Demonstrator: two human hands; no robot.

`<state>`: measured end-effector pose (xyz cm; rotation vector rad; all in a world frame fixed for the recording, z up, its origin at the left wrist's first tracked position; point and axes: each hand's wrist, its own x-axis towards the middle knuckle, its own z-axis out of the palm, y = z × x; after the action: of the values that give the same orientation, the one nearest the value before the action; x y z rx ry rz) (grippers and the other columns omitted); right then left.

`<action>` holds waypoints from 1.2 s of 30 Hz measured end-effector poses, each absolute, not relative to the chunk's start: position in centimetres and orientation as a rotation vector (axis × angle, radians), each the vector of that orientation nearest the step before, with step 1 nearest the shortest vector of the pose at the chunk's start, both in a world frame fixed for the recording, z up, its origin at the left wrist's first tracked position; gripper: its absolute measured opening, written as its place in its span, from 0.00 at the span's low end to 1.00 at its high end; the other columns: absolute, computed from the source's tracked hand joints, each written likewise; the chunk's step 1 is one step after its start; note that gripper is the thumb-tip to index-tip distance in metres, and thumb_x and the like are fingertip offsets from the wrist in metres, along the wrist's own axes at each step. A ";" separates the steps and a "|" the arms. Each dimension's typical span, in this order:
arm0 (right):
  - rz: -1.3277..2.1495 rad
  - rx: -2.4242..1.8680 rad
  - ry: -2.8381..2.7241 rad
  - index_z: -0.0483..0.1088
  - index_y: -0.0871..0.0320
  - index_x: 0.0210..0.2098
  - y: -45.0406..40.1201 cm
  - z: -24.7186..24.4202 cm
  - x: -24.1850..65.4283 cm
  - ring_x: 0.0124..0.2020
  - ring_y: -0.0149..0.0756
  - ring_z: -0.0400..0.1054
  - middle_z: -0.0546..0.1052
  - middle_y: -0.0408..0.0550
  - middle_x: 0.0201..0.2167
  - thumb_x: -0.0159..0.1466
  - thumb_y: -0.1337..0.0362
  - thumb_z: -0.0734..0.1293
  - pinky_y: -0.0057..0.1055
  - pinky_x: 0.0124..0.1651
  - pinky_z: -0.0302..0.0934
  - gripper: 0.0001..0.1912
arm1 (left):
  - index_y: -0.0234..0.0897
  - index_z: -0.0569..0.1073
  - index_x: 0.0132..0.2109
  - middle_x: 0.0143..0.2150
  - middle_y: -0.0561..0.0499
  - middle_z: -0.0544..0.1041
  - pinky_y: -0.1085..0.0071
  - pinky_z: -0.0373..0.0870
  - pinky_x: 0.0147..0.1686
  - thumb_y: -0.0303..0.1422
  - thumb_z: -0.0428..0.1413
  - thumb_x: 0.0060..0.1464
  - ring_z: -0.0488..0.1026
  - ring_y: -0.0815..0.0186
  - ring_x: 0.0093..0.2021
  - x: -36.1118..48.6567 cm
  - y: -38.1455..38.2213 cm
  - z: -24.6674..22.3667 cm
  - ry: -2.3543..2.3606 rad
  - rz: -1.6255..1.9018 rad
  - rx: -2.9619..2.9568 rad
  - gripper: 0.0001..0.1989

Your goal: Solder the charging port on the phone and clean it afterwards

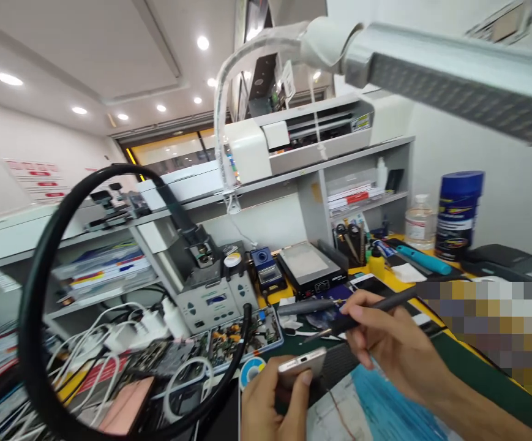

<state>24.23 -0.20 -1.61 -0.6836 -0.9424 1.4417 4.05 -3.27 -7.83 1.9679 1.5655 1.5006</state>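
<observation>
My left hand (270,404) grips a smartphone (301,361) between thumb and fingers, low in the middle of the view. The phone's narrow edge with its charging port faces up towards me. In my right hand (385,340) is a soldering iron (385,301), with a slim black handle and a thin metal tip. Its tip points down left, above the phone and seemingly apart from it. Just beyond, a grey pen-shaped tool (307,307) lies near my right fingertips. A blue-and-white sheet (385,404) is under my right forearm.
A thick black hose (31,294) loops across the left side, near a grey soldering station (217,303). Loose parts fill a tray (275,331). White cables (104,343) tangle at left. A blue can (458,214) and a clear bottle (419,220) stand at right. A lamp (453,73) hangs overhead.
</observation>
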 end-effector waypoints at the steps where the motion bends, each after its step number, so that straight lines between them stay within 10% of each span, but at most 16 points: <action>1: 1.454 -0.674 -0.962 0.73 0.57 0.28 -0.3 -1.7 24.3 0.14 0.28 0.64 0.72 0.40 0.15 0.57 0.52 0.76 0.24 0.18 0.56 0.15 | 0.41 0.81 0.38 0.31 0.51 0.83 0.73 0.76 0.30 0.41 0.59 0.61 0.77 0.63 0.27 4.1 -3.5 -7.5 1.582 1.471 1.956 0.10; 36: 1.341 -0.772 -1.076 0.74 0.55 0.26 -1.1 -2.4 24.7 0.15 0.28 0.62 0.68 0.41 0.14 0.61 0.53 0.74 0.21 0.15 0.60 0.14 | 0.42 0.79 0.42 0.34 0.53 0.82 0.75 0.72 0.32 0.32 0.56 0.61 0.76 0.67 0.32 4.1 -3.9 -6.0 1.361 1.381 1.946 0.06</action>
<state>24.69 -1.09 -2.44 -0.7718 -1.0765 1.3406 4.12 -3.86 -5.97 1.9458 1.3612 1.3810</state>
